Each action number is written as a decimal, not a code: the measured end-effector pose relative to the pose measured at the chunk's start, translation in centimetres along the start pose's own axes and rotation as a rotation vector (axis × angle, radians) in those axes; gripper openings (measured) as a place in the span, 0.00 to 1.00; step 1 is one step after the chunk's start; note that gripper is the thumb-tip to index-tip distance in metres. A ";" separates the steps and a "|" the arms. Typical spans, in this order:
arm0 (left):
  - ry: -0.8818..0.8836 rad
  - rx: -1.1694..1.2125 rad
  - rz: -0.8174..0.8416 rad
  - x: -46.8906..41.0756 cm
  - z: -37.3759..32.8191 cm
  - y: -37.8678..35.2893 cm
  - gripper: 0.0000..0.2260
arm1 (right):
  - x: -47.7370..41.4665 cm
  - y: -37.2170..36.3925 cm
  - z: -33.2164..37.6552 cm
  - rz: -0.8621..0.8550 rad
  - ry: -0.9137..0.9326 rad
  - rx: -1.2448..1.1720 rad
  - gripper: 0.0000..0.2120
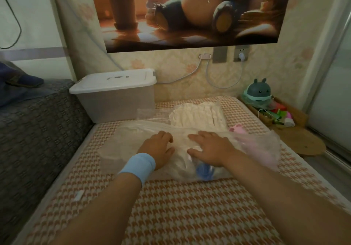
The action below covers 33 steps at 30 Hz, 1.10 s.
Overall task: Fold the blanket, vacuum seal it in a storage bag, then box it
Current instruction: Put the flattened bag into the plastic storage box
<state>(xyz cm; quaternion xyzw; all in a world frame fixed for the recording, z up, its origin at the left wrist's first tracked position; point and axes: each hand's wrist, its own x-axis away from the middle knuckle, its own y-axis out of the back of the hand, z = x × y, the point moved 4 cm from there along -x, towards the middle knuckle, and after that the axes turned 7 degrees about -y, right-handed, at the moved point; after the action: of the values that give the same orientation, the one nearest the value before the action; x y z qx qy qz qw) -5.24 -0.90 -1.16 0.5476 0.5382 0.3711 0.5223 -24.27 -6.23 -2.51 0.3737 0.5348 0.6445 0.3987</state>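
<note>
Pressing flat on storage bag [117, 146] with left grip [157, 150] and right grip [209, 148], fingers apart; blanket [182, 147] underneath, inside, on bed [171, 206].

This is a bedroom in a home. A bed [190, 206] with a houndstooth cover fills the lower frame, set against flowered wallpaper [171, 68]. A cartoon poster [190, 13] hangs at upper centre, above wall sockets [241, 54] with a cable [226, 88] looping below. A plush toy [259, 91] sits in a tray [297, 113] of oddments at right centre. A lidded plastic box [114, 96] stands on the bed, left of centre.
</note>
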 end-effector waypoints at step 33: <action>0.112 0.244 0.183 -0.2 -1.4 -3.4 0.30 | 2.0 1.9 3.6 -0.343 0.294 0.012 0.14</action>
<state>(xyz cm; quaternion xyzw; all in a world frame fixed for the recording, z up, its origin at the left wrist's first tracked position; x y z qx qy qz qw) -7.34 -1.26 -4.15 0.6322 0.5555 0.3787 0.3853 -22.03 -3.23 0.05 0.1817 0.6467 0.6116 0.4179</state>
